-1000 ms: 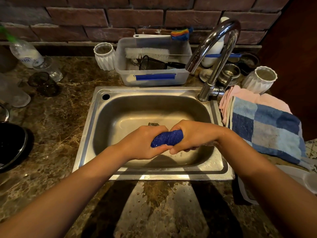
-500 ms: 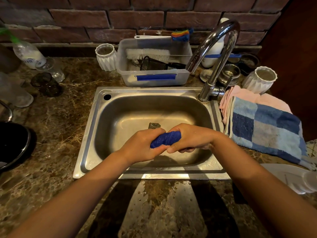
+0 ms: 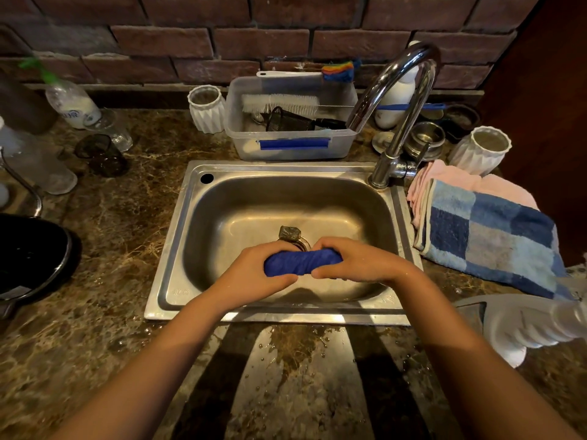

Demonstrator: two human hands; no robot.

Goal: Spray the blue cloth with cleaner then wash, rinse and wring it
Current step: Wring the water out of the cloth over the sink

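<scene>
The blue cloth (image 3: 301,261) is rolled into a short, thick sausage and held over the sink (image 3: 403,204), just in front of the drain, with one end in each hand. This looks like the wringing step, the last in the task.

Several things could go wrong from here. The roll is wet and probably slippery, so if one hand twists harder than the other grips, an end could slide free and the cloth would drop into the basin. The hands sit towards the near edge of the sink, and the counter (image 3: 95,249) in front already carries water drops; water squeezed out at an angle could run over the rim and onto the stone. Because the roll is so short and bunched, the middle may stay soaked unless the twist reaches all the way through. The tap (image 3: 397,100) is not running, so nothing is re-wetting the cloth.

The left hand (image 3: 254,277) is closed around the left end of the roll, fingers wrapped over the top and thumb underneath. The right hand (image 3: 352,262) is clenched around the right end the same way, knuckles up. Only the middle stretch of cloth shows between them, and neither hand touches the steel.
</scene>
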